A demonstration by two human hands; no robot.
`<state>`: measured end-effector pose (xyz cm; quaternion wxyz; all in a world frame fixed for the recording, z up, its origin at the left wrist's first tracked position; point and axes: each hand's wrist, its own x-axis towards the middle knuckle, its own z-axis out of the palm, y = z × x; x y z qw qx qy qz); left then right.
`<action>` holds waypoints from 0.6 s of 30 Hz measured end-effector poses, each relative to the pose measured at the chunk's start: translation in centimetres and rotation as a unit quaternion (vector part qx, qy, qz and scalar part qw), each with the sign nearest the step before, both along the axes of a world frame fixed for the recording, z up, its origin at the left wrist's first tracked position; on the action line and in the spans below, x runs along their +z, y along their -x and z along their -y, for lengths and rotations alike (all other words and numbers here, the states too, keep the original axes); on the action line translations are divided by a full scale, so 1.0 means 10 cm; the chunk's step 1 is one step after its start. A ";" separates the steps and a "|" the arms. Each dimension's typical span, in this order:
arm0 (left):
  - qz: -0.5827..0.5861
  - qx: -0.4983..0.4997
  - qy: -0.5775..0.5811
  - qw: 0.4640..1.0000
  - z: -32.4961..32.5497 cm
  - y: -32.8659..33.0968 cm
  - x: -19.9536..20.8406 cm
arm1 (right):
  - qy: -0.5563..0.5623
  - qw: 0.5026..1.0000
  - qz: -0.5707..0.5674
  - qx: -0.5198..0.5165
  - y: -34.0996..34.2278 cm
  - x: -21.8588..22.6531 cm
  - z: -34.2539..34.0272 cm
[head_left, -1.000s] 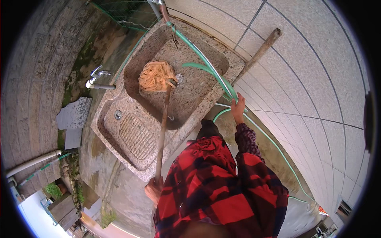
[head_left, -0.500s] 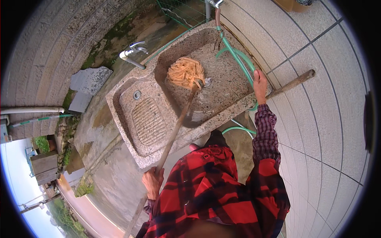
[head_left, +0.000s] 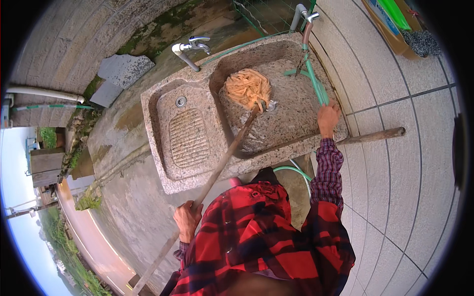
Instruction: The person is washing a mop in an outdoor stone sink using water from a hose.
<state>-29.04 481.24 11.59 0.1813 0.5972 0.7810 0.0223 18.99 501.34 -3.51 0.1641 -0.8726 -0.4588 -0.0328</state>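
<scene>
My left hand (head_left: 186,220) is closed round the wooden handle of a mop (head_left: 224,160). Its peach-orange strip head (head_left: 248,88) lies bunched in the larger basin of a speckled stone sink (head_left: 170,187). Some clear water shows on the basin floor beside the head. Over the basin's right side, my right hand (head_left: 328,120) grips a green hose (head_left: 316,81). Upward from there the hose runs to a brown pipe piece under a metal tap (head_left: 310,18). My fingers partly hide the hose where I hold it.
A second tap (head_left: 193,45) stands by the smaller basin, which has a drain and a ribbed washboard (head_left: 190,145). Another wooden pole (head_left: 373,136) juts out right of the sink, along the tiled wall (head_left: 395,197). More hose (head_left: 294,170) hangs below the sink.
The view has shifted, so the sink sits farther right and higher. My right hand has moved with the hose, whose wide loop has drawn in. The mop head stays in the basin.
</scene>
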 end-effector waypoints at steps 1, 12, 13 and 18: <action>-0.001 0.005 0.001 1.000 0.01 -0.02 0.01 | 0.001 1.000 -0.001 0.005 0.06 0.05 0.03; -0.033 0.040 -0.029 0.998 -0.08 -0.15 0.11 | -0.076 0.995 -0.060 0.022 0.18 -0.08 0.27; -0.033 0.039 -0.029 0.998 -0.10 -0.15 0.12 | -0.076 0.995 -0.060 0.020 0.22 -0.03 0.29; -0.050 0.034 -0.047 0.997 -0.15 -0.12 0.15 | -0.183 0.965 -0.159 0.106 0.73 0.25 0.26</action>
